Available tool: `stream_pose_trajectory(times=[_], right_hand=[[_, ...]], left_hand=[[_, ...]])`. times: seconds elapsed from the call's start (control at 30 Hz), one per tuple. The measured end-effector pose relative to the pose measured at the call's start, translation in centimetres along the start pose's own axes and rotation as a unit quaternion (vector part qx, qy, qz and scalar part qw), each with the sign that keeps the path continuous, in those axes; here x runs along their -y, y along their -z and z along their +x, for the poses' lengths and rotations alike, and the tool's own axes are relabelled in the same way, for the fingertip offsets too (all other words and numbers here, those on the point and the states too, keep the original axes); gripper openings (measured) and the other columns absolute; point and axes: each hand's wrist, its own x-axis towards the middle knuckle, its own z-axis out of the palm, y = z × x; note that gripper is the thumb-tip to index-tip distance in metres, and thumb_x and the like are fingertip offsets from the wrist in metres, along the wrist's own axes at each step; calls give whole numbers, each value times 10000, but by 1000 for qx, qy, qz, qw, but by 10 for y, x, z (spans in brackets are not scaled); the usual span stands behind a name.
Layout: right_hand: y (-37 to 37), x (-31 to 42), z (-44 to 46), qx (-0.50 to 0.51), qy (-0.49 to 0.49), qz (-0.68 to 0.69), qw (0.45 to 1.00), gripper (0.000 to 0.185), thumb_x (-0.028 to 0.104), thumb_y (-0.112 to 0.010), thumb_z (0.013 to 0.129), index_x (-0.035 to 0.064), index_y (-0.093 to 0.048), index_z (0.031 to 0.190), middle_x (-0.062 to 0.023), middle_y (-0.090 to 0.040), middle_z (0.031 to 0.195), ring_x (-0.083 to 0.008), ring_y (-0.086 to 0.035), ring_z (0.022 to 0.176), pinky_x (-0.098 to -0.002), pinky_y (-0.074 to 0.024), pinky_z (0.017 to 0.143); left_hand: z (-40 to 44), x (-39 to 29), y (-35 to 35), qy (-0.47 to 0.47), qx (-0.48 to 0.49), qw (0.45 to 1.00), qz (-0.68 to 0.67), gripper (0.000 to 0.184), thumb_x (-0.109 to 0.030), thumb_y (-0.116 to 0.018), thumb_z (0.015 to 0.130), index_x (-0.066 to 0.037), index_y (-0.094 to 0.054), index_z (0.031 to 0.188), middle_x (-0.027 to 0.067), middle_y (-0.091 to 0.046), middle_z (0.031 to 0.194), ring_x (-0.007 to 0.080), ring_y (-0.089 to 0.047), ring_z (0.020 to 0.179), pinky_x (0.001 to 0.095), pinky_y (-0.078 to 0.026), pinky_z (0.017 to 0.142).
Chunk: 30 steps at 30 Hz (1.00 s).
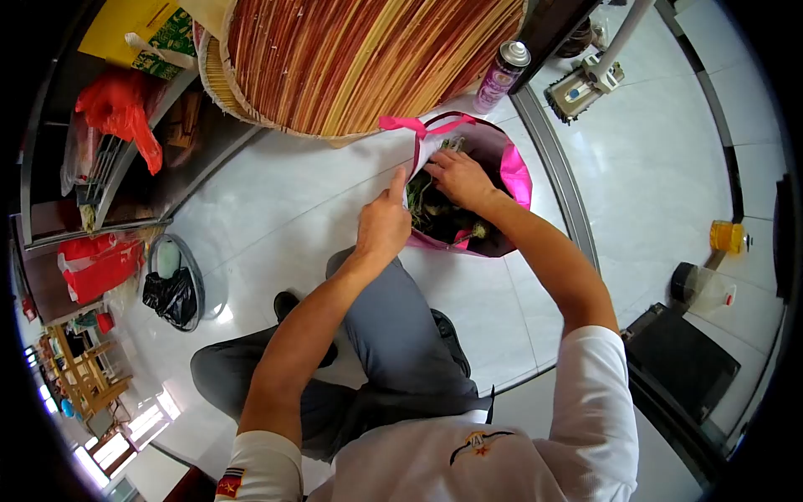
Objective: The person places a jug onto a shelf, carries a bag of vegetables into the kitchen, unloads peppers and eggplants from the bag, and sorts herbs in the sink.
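A pink and dark-lined bag (517, 176) stands with its mouth wide on the tiled floor. Inside it lie dark leafy plants (431, 205) with thin green stalks and pale roots. My left hand (385, 222) is closed at the bag's left rim, its index finger stretched up along the edge. Reaching over the rim from the right, my right hand (462, 178) has bent fingers at the upper left of the contents. What those fingertips hold is hidden. A pink handle strap (403, 123) loops over the top of the bag.
Behind the bag are a large round woven mat (360, 63) and a purple spray can (500, 77). A metal door track (556, 167) runs along the right. At left are shelves with a red plastic bag (117, 109) and a bin (194, 289). A floor brush (583, 88) stands top right.
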Motion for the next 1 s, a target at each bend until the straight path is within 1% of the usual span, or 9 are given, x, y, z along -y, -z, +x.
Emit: stream_pose_trajectory(times=[0.07,0.17,0.2,0.33,0.43,0.63,0.77,0.83,1.0], right_hand=[[-22,-4,19,-3,68,-51,996,432,306,-750,812,131,-688,1202,-79,-620,1233,-269,-560,1223,-445,-442,1025],[-20,1,28,139,-22,-51,989,454,371,-778,780,193,-708,1192,-63,-622,1209,-242,-556,1209,-461,-379,1065],[-17,0,29,139,-6,-78,987,417,345,-790,763,219,-719,1155,-29,-637,1133,-244,-554,1190,-472,-405,988],[1,-4,3,188,35,-48,980,268,324,-776,774,204,-748,1012,10,-671,1055,-223,-588,1158,-456,-405,966],[12,-17,-48,214,29,51,975,255,305,-791,757,177,-743,972,-25,-668,1044,-254,-617,1102,-484,-420,956],[35,-8,-92,134,-76,116,981,295,242,-834,713,80,-725,934,-89,-655,1036,-309,-627,1079,-456,-475,952],[30,-20,-90,14,-141,296,945,468,191,-805,799,-8,-627,1184,-136,-651,1153,-314,-616,1145,-363,-468,1023],[47,-20,-84,69,-281,523,802,500,159,-693,896,-16,-520,1332,-133,-650,1247,-232,-621,1160,-343,-464,1034],[64,-25,-77,45,-263,752,602,408,94,-577,983,41,-485,1377,-135,-674,1249,-242,-636,1176,-354,-498,978]], left_hand=[[-1,1,-3,-6,0,1000,6,717,-10,-569,809,-12,-375,1499,266,-675,940,453,-668,794,543,-543,741],[0,2,-5,-9,-5,1000,-15,700,-7,-563,814,-14,-389,1492,263,-676,930,455,-666,787,547,-543,739],[-1,4,-5,-3,-5,1000,-16,700,-8,-564,815,-14,-388,1493,264,-677,935,455,-667,792,545,-543,744],[-5,9,-4,36,4,999,-22,693,-16,-571,820,-11,-392,1489,273,-679,959,458,-670,815,538,-544,767],[-5,10,-2,34,6,998,-48,683,-22,-576,824,-7,-401,1484,279,-679,977,462,-671,830,533,-544,786],[-2,3,-10,21,20,998,-51,668,-38,-580,830,-22,-422,1479,267,-686,1007,451,-677,849,527,-547,801],[-1,4,-5,46,38,997,-39,632,-71,-578,852,-49,-444,1469,256,-692,1021,440,-682,881,530,-544,817],[0,9,-11,54,18,997,-43,616,-82,-576,861,-57,-452,1464,251,-695,1018,439,-681,889,536,-541,823],[4,4,-7,65,21,997,-48,601,-94,-583,862,-60,-467,1452,243,-699,1021,438,-681,901,541,-538,835]])
